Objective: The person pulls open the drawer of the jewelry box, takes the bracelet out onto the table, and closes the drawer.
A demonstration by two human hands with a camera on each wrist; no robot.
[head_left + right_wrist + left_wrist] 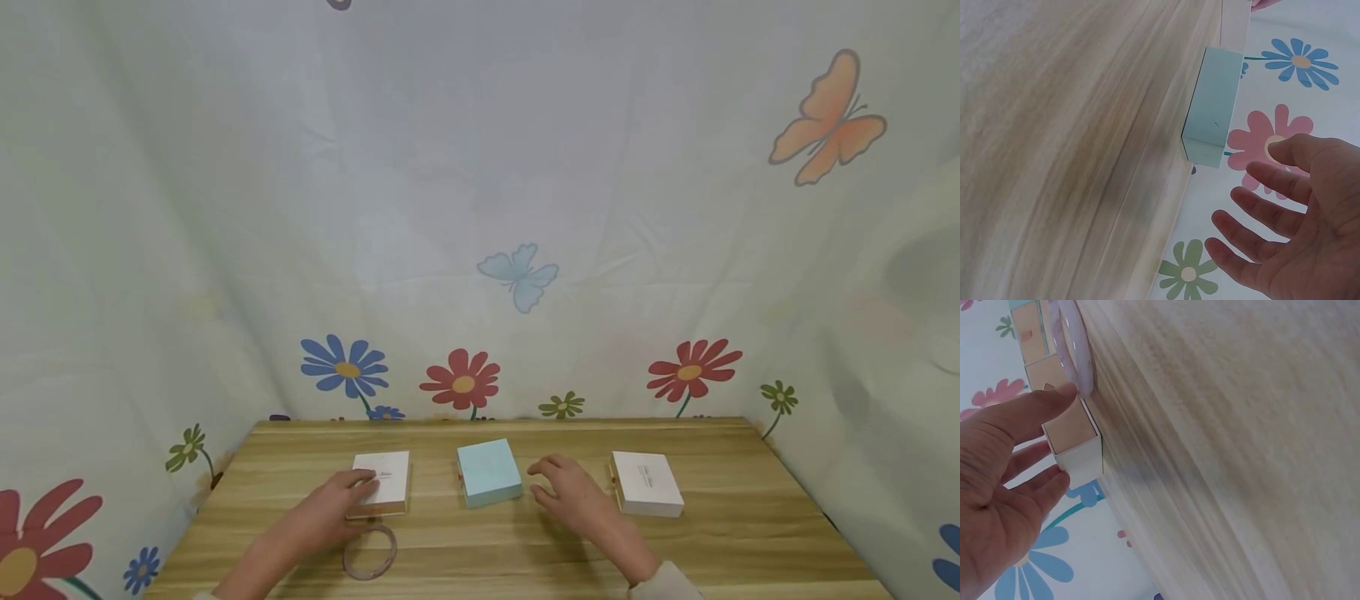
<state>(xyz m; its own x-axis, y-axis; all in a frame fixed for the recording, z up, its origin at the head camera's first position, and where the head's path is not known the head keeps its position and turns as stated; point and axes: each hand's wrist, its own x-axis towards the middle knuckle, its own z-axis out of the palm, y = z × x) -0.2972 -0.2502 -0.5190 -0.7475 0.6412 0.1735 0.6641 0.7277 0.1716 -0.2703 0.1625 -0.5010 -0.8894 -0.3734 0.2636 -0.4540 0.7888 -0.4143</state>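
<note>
My left hand (341, 500) reaches over the left white box (393, 483), its fingers overlapping the lid's left part. In the left wrist view the thumb (1057, 403) crosses the box's tan front, and other fingertips lie right at its white end wall (1082, 464). A pale pinkish bangle (392, 546) lies on the wood just in front of this box. My right hand (581, 497) hovers right of a light blue box (489, 472), with fingers loosely bent and spread. Nothing is in its grasp; the right wrist view shows a gap between the fingers and the blue box (1213, 103).
Another white box (648, 483) with small lettering sits at the right, beyond my right hand. All stand on a wood-grain table (480, 567). Behind the table hangs a pale curtain (450, 167) printed with flowers and butterflies.
</note>
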